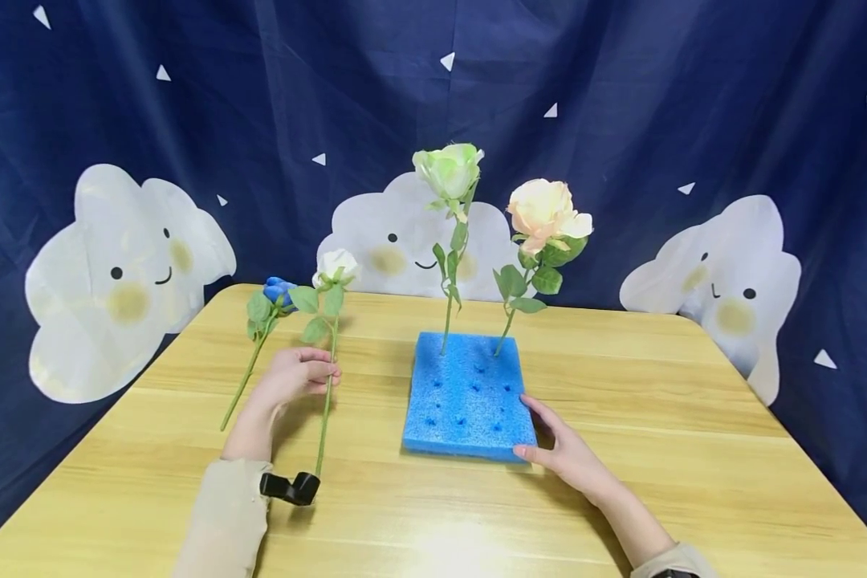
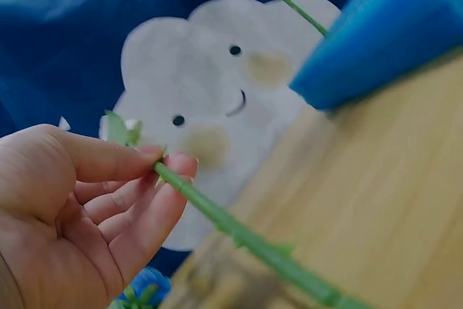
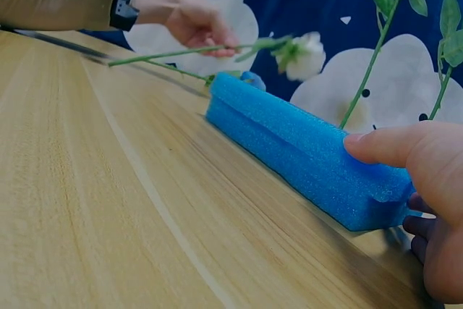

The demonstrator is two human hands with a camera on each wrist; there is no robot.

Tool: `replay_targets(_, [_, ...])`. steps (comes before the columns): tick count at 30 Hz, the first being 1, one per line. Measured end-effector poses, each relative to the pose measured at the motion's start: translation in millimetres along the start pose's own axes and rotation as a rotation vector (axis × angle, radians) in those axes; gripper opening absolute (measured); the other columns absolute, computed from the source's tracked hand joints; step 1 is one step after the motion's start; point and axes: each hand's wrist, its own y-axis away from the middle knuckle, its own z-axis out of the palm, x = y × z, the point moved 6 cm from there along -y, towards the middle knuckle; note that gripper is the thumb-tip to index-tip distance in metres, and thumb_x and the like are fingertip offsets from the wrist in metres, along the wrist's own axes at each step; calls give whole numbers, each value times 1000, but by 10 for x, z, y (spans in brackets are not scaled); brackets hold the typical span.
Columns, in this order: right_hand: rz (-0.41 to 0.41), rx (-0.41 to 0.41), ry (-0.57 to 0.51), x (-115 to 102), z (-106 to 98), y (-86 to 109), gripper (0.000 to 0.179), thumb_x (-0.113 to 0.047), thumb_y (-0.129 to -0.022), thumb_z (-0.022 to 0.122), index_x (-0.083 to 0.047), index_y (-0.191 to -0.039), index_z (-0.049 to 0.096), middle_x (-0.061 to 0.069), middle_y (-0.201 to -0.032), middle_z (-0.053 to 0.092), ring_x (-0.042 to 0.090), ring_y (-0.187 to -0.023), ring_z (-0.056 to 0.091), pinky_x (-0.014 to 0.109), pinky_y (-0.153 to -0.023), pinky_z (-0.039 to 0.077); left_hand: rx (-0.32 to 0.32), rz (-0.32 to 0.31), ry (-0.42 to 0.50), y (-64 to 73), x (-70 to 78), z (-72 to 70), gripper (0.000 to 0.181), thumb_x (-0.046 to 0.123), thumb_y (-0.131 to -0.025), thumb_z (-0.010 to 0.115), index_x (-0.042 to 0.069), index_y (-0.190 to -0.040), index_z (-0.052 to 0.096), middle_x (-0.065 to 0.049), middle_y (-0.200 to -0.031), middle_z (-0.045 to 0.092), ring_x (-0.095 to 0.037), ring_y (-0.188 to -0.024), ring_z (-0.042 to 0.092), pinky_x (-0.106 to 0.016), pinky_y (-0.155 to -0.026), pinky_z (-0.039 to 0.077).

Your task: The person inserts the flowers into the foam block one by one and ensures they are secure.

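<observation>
My left hand (image 1: 296,376) pinches the green stem of a white rose (image 1: 336,269) between thumb and fingertips, and the bloom points away from me. In the left wrist view the thorny stem (image 2: 239,231) runs from the fingertips toward the lower right. A blue foam block (image 1: 470,401) with several holes in its top lies on the table. My right hand (image 1: 567,449) grips the block's near right corner, thumb at the front and fingers along the right side. A pale green rose (image 1: 449,172) and a peach rose (image 1: 545,215) stand in the block's far part.
A blue rose (image 1: 278,291) lies on the wooden table (image 1: 621,369), left of the white one. Behind the table hangs a dark blue curtain (image 1: 376,72) with white smiling clouds. A black device (image 1: 291,488) is strapped at the left wrist.
</observation>
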Motion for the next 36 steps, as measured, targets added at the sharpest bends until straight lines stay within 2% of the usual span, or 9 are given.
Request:
replay_targets(8, [6,-9,-5,1,1,0,74,-27,-84,69,-11,-145,30,18,-150,22,39,-136,17,59,-107,14,1,48,89,86,253,93,12,-1,-89,55,-10,-96,55,-3,-77,67,-10,-71,66,-24,-66,55])
replay_targets(12, [3,-11,-7,1,5,0,74,-26,-84,69,-11,-145,29,18,-150,21,39,-136,16,59,-107,13,6,86,119,119,356,139,10,-1,-91,53,-9,-96,53,-3,-76,67,-11,-71,66,-23,-64,55])
replay_targets(20, [-12,-5,2,-6,-2,0,73,-26,-84,69,-10,-144,30,19,-149,22,40,-136,18,59,-107,14,114,193,174,210,577,219,24,-1,-90,55,-13,-109,46,1,-76,69,-11,-72,67,-26,-69,55])
replay_targets(25, [-10,-3,3,-2,1,5,74,-26,-84,69,-10,-144,30,19,-149,22,40,-136,18,59,-107,14,150,251,234,239,694,271,23,-2,-90,56,-14,-107,47,4,-73,69,-10,-71,67,-25,-69,55])
replay_targets(31, [-13,-5,0,-7,0,0,74,-25,-84,69,-9,-144,30,19,-149,23,40,-135,18,60,-107,14,155,351,255,290,853,361,23,-4,-89,57,-21,-104,50,4,-73,69,-11,-70,68,-27,-69,55])
replay_targets(36, [-18,-1,-6,16,2,-11,74,-25,-84,70,-10,-145,30,17,-150,23,39,-136,19,59,-107,13,122,422,234,318,987,477,23,-6,-87,58,-22,-103,53,4,-74,69,-13,-70,68,-29,-68,56])
